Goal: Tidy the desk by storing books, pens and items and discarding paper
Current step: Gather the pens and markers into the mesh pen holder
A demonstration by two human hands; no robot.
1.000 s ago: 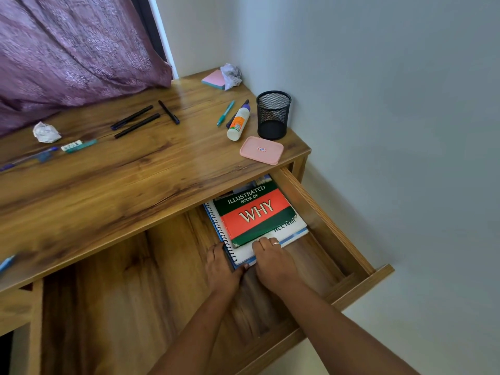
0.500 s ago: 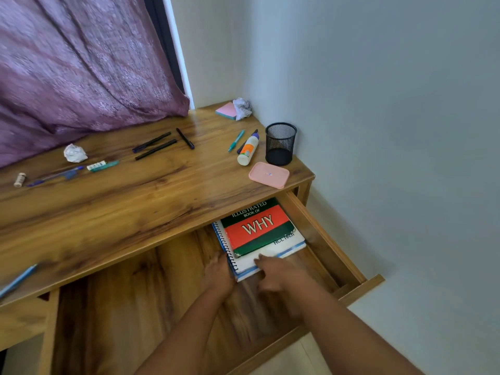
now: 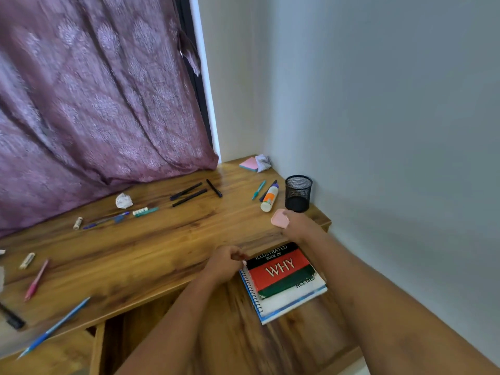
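While two books lie stacked in the open drawer (image 3: pixel 221 328) under the tabletop (image 3: pixel 140 253), the right hand (image 3: pixel 299 224) reaches up past them to a pink case (image 3: pixel 280 218) at the tabletop's right front corner, just in front of a black mesh cup (image 3: pixel 298 192). Its fingers are curled over the case and touching it, but a firm hold cannot be confirmed. The left hand (image 3: pixel 224 262) rests loosely curled at the tabletop's front edge, beside the top left corner of the red and green book (image 3: pixel 281 270), holding nothing that can be seen. That book sits on a white spiral notebook (image 3: pixel 292 301). Left of the cup lie a glue bottle (image 3: pixel 269 198) and a teal pen (image 3: pixel 259 189); further left are three black pens (image 3: pixel 189 194), a crumpled paper ball (image 3: pixel 124 200) and more pens towards the left edge. Behind the cup, in the far corner, sit a pink sticky pad (image 3: pixel 249 164) and another paper ball (image 3: pixel 263 163). Storing books looks done; small items come next. The case lies close to the tabletop's edge, so a careless sliding grab could push it off the side. The forearm also passes near the glue bottle, which could roll if nudged.
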